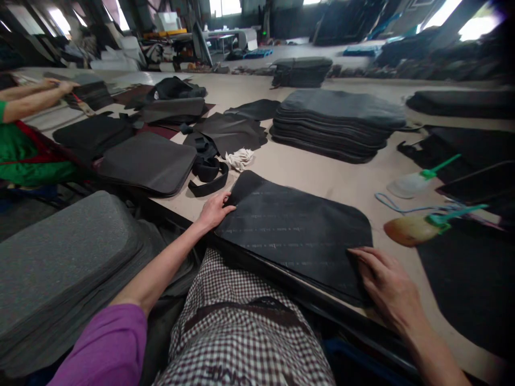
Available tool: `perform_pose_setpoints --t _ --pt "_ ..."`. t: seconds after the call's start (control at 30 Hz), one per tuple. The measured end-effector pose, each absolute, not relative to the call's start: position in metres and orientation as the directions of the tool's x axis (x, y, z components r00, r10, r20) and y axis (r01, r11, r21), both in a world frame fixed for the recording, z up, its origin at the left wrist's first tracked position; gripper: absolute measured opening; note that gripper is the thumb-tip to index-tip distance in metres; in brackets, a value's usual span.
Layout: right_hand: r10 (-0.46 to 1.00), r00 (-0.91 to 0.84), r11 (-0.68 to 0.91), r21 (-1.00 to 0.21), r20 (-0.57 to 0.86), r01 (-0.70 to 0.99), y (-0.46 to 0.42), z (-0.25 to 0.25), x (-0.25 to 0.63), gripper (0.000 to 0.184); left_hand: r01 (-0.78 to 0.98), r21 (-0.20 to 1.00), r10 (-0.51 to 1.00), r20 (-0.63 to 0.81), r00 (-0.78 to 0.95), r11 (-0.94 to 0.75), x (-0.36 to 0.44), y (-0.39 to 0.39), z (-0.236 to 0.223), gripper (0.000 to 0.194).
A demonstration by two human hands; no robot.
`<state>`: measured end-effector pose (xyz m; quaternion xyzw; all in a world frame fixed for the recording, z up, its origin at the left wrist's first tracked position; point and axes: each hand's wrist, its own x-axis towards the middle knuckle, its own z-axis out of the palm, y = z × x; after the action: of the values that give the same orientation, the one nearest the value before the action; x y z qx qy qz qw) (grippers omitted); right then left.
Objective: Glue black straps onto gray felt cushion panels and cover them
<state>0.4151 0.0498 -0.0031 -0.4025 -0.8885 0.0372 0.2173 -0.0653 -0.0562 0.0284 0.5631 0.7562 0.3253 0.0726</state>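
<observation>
A flat black mat (289,230) with rounded corners and faint rows of printed marks lies before me at the table's front edge. At its left edge, my left hand (215,212) is closed with the thumb over the top. My right hand (380,273) grips the opposite edge with bent fingers; the undersides of both grips are hidden. Just beyond the mat are a black strap (209,182) in loose loops and a crumpled white glove-like cloth (240,158).
A tall stack of dark mats (333,123) stands farther back. Two squeeze bottles, one clear (408,185) and one amber (406,230), lie at right by a blue cord (386,203). Grey mats (68,257) are piled at left. Another person's arms (38,94) work at far left.
</observation>
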Motion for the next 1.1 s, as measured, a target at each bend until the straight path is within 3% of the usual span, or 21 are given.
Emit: perform_pose_setpoints --t 0.87,1.1 --pt "0.716 -0.59 0.682 -0.191 0.374 0.706 0.063 -0.007 0.413 0.036 0.756 0.637 0.892 0.244 -0.382 0.15 -0.071 -0.056 0.018 0.039" --pt "0.664 -0.626 0.709 -0.079 0.41 0.701 0.063 -0.02 0.415 0.035 0.691 0.718 0.846 0.318 -0.429 0.08 -0.065 -0.057 0.007 0.064"
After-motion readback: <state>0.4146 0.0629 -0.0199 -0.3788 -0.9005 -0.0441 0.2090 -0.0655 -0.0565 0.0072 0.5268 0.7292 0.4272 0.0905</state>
